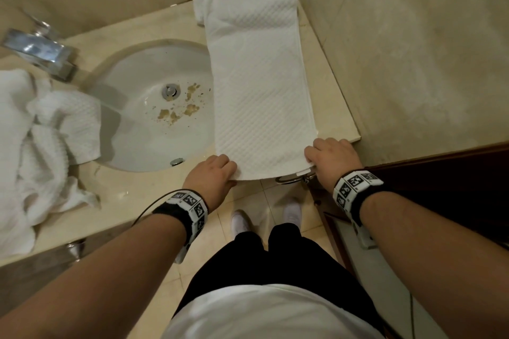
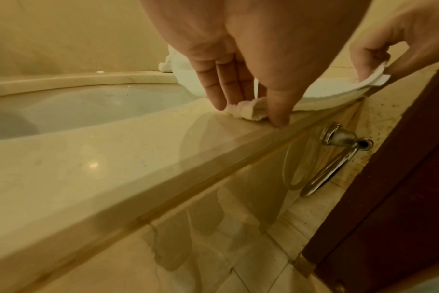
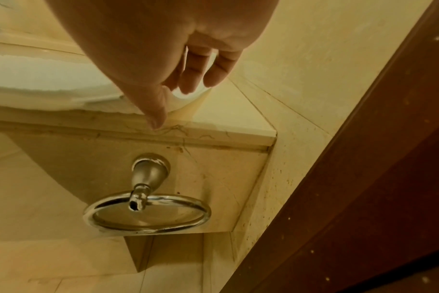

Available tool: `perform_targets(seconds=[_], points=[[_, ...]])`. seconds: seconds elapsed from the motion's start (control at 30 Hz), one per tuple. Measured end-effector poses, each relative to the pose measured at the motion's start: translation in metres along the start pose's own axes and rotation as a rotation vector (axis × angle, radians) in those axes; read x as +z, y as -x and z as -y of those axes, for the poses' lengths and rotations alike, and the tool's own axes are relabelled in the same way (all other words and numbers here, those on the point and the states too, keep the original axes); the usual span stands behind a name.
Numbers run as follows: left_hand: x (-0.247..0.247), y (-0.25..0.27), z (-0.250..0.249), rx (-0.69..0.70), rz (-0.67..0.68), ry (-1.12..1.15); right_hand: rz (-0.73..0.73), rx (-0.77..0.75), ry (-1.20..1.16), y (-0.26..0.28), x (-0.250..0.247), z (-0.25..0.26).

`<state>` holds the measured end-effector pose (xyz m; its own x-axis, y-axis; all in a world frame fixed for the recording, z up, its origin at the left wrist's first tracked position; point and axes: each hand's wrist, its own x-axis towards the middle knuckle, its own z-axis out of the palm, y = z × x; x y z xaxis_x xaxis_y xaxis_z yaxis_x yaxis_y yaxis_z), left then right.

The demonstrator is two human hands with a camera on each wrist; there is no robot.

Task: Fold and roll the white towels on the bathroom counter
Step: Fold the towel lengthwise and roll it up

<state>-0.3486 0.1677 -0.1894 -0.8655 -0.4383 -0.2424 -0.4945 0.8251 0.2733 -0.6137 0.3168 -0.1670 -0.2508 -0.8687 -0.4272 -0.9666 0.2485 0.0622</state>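
A long white towel, folded into a narrow strip, lies on the beige counter to the right of the sink, running from the back wall to the front edge. My left hand pinches its near left corner; in the left wrist view the bunched corner sits between thumb and fingers of that left hand. My right hand pinches the near right corner, seen as my right hand with cloth between thumb and fingers. In the right wrist view my right hand sits at the towel edge.
A heap of crumpled white towels lies left of the sink, below the chrome faucet. More white cloth sits at the back by the wall. A chrome towel ring hangs under the counter's front edge. A dark wooden door stands at the right.
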Motion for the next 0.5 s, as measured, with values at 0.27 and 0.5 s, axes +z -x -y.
perform_targets(seconds=[0.27, 0.5], points=[[-0.009, 0.003, 0.006, 0.002, 0.007, -0.074, 0.063, 0.060, -0.015, -0.001, -0.003, -0.010], [-0.019, 0.002, 0.005, -0.485, -0.070, 0.446, 0.134, 0.219, -0.145, -0.018, -0.006, -0.008]])
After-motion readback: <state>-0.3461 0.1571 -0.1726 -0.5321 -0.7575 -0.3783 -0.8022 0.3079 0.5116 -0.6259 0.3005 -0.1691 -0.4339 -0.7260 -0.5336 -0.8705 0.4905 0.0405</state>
